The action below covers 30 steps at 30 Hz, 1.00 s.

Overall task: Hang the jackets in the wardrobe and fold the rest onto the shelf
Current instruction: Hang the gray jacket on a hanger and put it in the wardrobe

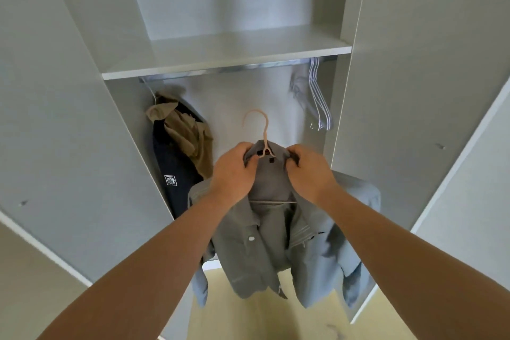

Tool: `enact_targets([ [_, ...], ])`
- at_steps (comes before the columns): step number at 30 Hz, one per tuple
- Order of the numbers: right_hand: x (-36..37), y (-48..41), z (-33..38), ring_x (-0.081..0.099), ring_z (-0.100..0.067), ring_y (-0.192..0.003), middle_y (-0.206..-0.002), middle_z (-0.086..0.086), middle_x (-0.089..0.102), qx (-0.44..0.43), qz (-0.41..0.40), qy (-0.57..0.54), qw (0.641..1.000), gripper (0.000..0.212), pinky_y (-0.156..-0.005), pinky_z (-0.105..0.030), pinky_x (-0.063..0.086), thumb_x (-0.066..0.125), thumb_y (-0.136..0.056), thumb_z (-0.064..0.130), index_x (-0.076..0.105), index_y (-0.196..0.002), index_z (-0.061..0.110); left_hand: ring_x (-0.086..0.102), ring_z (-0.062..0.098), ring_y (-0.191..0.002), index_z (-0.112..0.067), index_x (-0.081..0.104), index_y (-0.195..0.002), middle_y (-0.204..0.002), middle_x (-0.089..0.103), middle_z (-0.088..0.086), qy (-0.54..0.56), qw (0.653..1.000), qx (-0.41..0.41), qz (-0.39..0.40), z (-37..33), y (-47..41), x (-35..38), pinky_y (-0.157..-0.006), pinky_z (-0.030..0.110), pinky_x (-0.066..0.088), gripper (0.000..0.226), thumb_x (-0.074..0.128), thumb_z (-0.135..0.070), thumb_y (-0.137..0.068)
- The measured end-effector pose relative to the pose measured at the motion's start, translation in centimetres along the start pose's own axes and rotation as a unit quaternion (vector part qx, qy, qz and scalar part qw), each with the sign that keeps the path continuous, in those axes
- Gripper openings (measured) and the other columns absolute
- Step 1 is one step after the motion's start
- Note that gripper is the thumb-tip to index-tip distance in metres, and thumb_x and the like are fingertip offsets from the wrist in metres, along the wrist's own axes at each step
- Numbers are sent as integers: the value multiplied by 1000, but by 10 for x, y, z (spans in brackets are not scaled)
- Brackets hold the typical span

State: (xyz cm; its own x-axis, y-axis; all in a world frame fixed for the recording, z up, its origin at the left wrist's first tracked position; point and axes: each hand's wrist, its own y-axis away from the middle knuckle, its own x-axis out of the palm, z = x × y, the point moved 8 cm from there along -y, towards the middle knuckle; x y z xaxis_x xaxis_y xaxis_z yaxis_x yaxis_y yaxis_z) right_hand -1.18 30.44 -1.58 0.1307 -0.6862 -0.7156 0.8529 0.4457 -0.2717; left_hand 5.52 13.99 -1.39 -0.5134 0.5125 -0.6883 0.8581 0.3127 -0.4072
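A light blue-grey denim jacket (278, 246) hangs on a pink hanger (262, 130) in front of the open wardrobe. My left hand (234, 171) grips the left side of its collar. My right hand (309, 171) pinches the right side of the collar. The hanger's hook points up, below the metal rail (234, 67) and apart from it. On the rail's left end hang a tan jacket (182, 124) and a dark navy jacket (174, 174).
A white shelf (226, 55) runs above the rail. Several white hangers (318, 96) hang at the rail's right end. The wardrobe doors (55, 119) stand open on both sides. Pale yellow floor (262, 320) shows below the jacket.
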Motion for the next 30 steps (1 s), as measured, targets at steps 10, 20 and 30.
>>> enact_targets([
  [10, 52, -121, -6, 56, -23, -79, -87, -1, 56, 22, -19, 62, 998, 13, -66, -32, 40, 48, -98, 17, 55, -88, 17, 63, 10, -83, -30, 68, -94, -86, 67, -11, -14, 1000, 4, 8, 42, -141, 32, -77, 26, 48, 34, 44, -51, -104],
  [20, 141, -229, 3, 63, -24, -80, -88, -1, 65, 82, 76, 42, 993, 15, -66, -30, 50, 54, -99, 28, 65, -97, 17, 63, 20, -76, -11, 72, -88, -83, 70, 4, -71, 995, -74, 21, 164, -261, 45, -82, 31, 51, 44, 46, -41, -106],
  [30, 262, -309, 38, 57, -18, -55, -68, -4, 57, 103, 145, 104, 979, 24, -45, -23, 35, 61, -86, 14, 48, -66, 16, 50, -10, -69, -19, 73, -100, -89, 61, -13, -50, 996, -74, -17, 299, -363, -2, -58, 3, 33, 33, 47, -36, -106],
])
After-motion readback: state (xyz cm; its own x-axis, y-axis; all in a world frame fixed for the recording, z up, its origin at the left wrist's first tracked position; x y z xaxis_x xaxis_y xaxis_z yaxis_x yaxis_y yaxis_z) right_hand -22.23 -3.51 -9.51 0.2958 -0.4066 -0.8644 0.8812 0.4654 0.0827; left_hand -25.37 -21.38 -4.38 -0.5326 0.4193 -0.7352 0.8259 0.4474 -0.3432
